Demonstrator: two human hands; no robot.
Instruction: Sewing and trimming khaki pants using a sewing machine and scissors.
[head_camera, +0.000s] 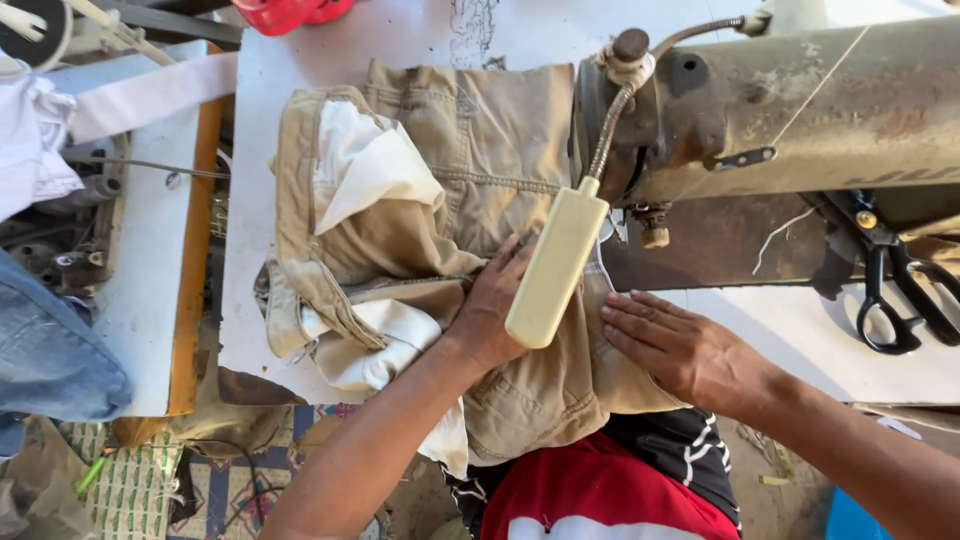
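A pair of khaki trousers (470, 170) with white pocket lining lies bunched on the white sewing table (250, 200), one part running under the head of a worn grey sewing machine (800, 110). My left hand (492, 305) presses flat on the khaki cloth just left of the needle area, partly hidden by a cream lamp (555, 270) on a flexible metal neck. My right hand (680, 345) lies flat, fingers together, on the cloth and table edge to the right of the lamp. Neither hand grips anything.
Black scissors (900, 290) lie on the table at the right, beside the machine base. A second white table (150, 250) with blue denim (50, 350) stands at left. A red object (290, 12) sits at the far edge. Patterned floor shows below.
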